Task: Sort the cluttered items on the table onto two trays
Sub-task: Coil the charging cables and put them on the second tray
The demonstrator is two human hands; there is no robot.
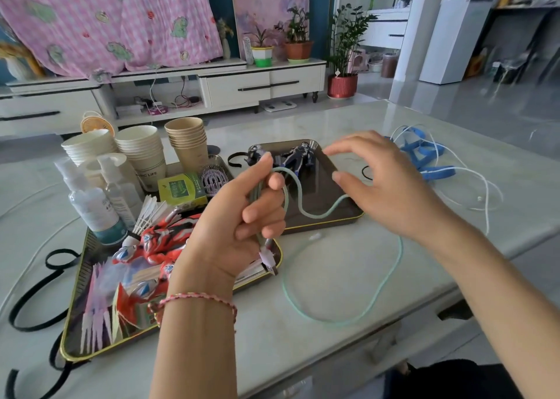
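Head view. Left hand (239, 217) is curled around several gathered loops of the mint-green cable (315, 217), its USB plug (269, 262) hanging below the fist. The loose run leaves the fist rightward across the near edge of the small dark tray (327, 223), passes under the right hand (385, 183), then swings near in a wide loop on the table (303, 126). The right hand is open, fingers spread, holding nothing, and sits closer to the slack (likely the one to feed the next coil).

Writing: the white paper cups (142, 153) on the large tray (65, 347) show "…IC LIFE"; the green box (181, 188) has a label too small to read.
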